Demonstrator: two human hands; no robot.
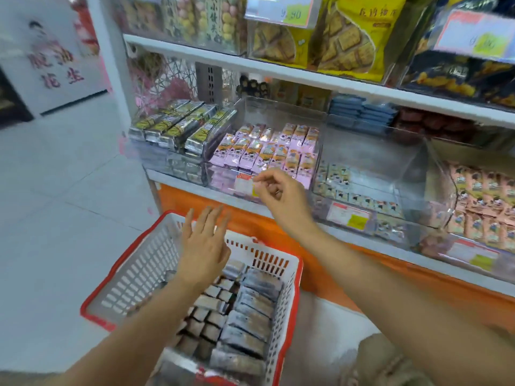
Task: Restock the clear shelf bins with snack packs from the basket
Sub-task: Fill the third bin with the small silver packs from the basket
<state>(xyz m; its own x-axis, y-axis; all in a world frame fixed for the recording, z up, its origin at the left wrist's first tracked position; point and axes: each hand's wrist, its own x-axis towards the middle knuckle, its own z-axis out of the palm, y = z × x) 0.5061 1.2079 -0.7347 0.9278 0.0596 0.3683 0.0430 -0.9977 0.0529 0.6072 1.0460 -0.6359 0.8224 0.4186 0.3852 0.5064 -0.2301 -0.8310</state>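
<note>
Two bare hands are in view, neither holding anything that can be seen; the left hand (204,246) is spread flat, fingers straight and slightly apart, palm down, hovering above the far end of the basket (139,266); the right hand (281,196) is raised higher, in front of the clear bin (223,176) of pink packs (267,151), its fingers loosely curled and thumb and forefinger close together near the bin's front wall and its price label (243,185), with nothing visible between them.

The basket, white-walled with a red rim, sits low in front of the shelf unit, below the left hand; it holds rows of grey and dark snack packs (250,310), longer ones along the right side and smaller ones to the left; blur hides their print.

On the shelf the pink packs stand in neat rows and fill their bin about to the top of its low front wall; just left of it is a bin of silver-and-yellow packs (178,126); to the right a taller clear bin (362,174) holds only a low layer of small packs; further right lie peach-coloured packs (485,190); blue packs (362,115) are stacked behind. The shelf above carries yellow biscuit bags (348,37); an orange panel (362,274) runs under the lower shelf.
</note>
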